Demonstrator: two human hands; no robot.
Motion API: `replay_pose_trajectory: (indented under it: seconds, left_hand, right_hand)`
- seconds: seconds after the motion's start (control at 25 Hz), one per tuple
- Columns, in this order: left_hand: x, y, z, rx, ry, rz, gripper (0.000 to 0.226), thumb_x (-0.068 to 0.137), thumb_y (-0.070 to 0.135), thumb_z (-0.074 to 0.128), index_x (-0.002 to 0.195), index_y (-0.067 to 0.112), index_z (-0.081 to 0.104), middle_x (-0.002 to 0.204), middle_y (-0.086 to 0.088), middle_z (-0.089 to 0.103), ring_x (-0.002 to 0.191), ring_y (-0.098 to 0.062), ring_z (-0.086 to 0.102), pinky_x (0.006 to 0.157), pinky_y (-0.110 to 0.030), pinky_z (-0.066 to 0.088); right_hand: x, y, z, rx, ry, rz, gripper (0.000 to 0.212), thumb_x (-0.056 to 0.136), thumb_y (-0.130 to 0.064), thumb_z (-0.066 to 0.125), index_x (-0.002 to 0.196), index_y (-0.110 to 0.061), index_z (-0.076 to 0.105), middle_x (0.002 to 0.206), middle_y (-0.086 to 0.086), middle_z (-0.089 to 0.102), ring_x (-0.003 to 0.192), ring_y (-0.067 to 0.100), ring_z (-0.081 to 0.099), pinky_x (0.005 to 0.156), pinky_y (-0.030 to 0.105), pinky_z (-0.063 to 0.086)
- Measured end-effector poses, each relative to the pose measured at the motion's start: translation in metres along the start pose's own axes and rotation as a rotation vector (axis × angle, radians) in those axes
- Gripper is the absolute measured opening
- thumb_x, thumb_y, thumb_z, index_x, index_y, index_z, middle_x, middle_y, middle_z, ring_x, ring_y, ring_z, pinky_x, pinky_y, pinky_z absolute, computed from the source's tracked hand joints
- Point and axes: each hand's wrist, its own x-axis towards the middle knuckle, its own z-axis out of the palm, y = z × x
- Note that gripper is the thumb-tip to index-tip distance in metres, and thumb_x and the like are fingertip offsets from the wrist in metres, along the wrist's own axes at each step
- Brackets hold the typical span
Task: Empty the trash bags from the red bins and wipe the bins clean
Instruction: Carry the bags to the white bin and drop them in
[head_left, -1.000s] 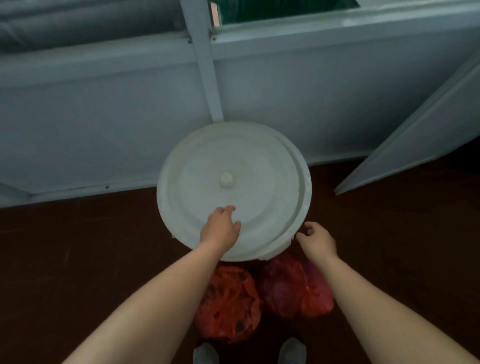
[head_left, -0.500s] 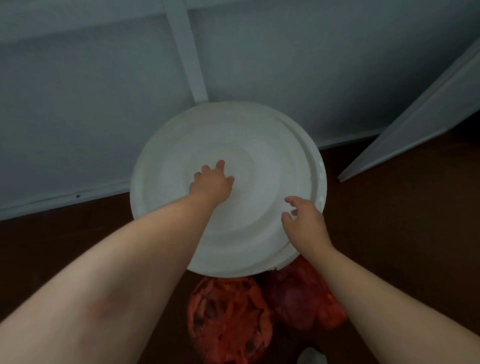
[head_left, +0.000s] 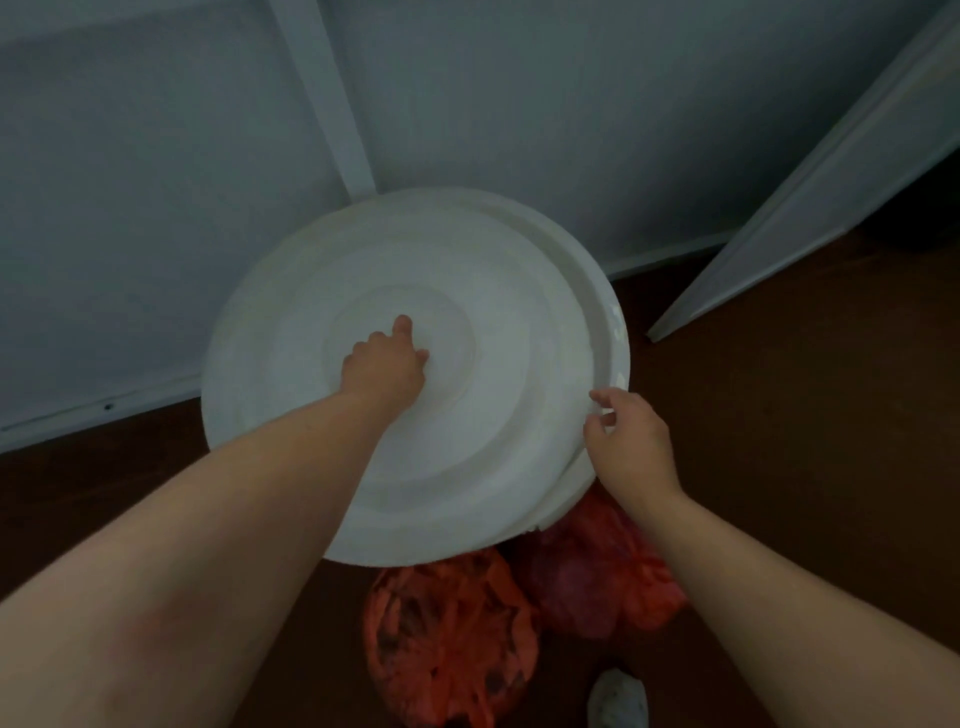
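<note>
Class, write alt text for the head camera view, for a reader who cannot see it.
Seen from above, a person's two hands hold a round white lid: the left hand curls at its centre, the right hand pinches its near right rim. Two filled red trash bags lie on the brown floor beside it, near a pale grey wall.

the left forearm (head_left: 218, 540) and right forearm (head_left: 779, 582) were bare from the view's edge to the wrists, and the left hand (head_left: 382, 364) and right hand (head_left: 631, 441) were bare too. a pale, rounded shoe toe (head_left: 618, 699), mottled with darker specks, showed at the bottom edge.
</note>
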Motion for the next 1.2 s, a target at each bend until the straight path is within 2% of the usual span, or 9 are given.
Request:
replay_pose_trajectory:
  seconds: [0.16, 0.4, 0.6, 0.76, 0.92, 1.2]
  left_hand:
    - [-0.032, -0.025, -0.006, 0.044, -0.031, -0.049, 0.051, 0.104, 0.043, 0.041, 0.146, 0.016, 0.029, 0.122, -0.025, 0.056, 0.111, -0.045, 0.055, 0.089, -0.047, 0.045]
    - [-0.100, -0.064, -0.001, 0.063, -0.081, -0.121, 0.050, 0.104, 0.045, 0.040, 0.142, 0.016, 0.030, 0.118, -0.026, 0.056, 0.108, -0.047, 0.056, 0.088, -0.049, 0.047]
    - [-0.139, -0.087, 0.015, 0.078, -0.086, -0.180, 0.050, 0.103, 0.046, 0.041, 0.139, 0.013, 0.032, 0.116, -0.029, 0.056, 0.105, -0.049, 0.057, 0.087, -0.049, 0.047]
    - [-0.159, -0.107, 0.025, 0.076, -0.049, -0.211, 0.047, 0.102, 0.047, 0.043, 0.130, 0.011, 0.033, 0.109, -0.032, 0.057, 0.099, -0.053, 0.058, 0.084, -0.052, 0.048]
    - [-0.169, -0.122, 0.044, 0.052, 0.004, -0.214, 0.047, 0.101, 0.048, 0.045, 0.127, 0.010, 0.034, 0.102, -0.034, 0.057, 0.095, -0.054, 0.059, 0.081, -0.053, 0.049]
    - [-0.168, -0.131, 0.057, 0.032, 0.089, -0.204, 0.048, 0.100, 0.048, 0.048, 0.126, 0.009, 0.038, 0.102, -0.036, 0.059, 0.094, -0.053, 0.060, 0.078, -0.052, 0.047]
  right_hand:
    - [-0.018, 0.013, -0.019, -0.032, 0.012, 0.077, 0.039, 0.098, -0.016, 0.055, 0.137, -0.016, 0.058, 0.125, 0.003, 0.059, 0.104, 0.017, 0.058, 0.088, 0.028, 0.045]
    - [-0.045, 0.040, -0.043, -0.175, 0.043, 0.169, 0.045, 0.099, -0.028, 0.056, 0.143, -0.020, 0.051, 0.136, 0.004, 0.055, 0.123, 0.023, 0.054, 0.103, 0.043, 0.048]
    - [-0.068, 0.094, -0.051, -0.280, -0.164, 0.358, 0.077, 0.093, -0.049, 0.063, 0.156, -0.020, 0.029, 0.156, 0.012, 0.036, 0.140, 0.032, 0.040, 0.112, 0.048, 0.038]
    - [-0.088, 0.131, -0.030, -0.302, -0.304, 0.434, 0.089, 0.086, -0.059, 0.067, 0.157, -0.024, 0.025, 0.155, 0.013, 0.036, 0.138, 0.035, 0.041, 0.111, 0.049, 0.039]
    - [-0.100, 0.161, 0.012, -0.407, -0.351, 0.416, 0.084, 0.086, -0.057, 0.067, 0.155, -0.027, 0.030, 0.153, 0.013, 0.039, 0.139, 0.034, 0.041, 0.110, 0.046, 0.040]
    - [-0.088, 0.192, 0.043, -0.344, -0.193, 0.357, 0.036, 0.094, -0.024, 0.065, 0.126, -0.009, 0.062, 0.122, 0.021, 0.061, 0.113, 0.039, 0.058, 0.090, 0.038, 0.048]
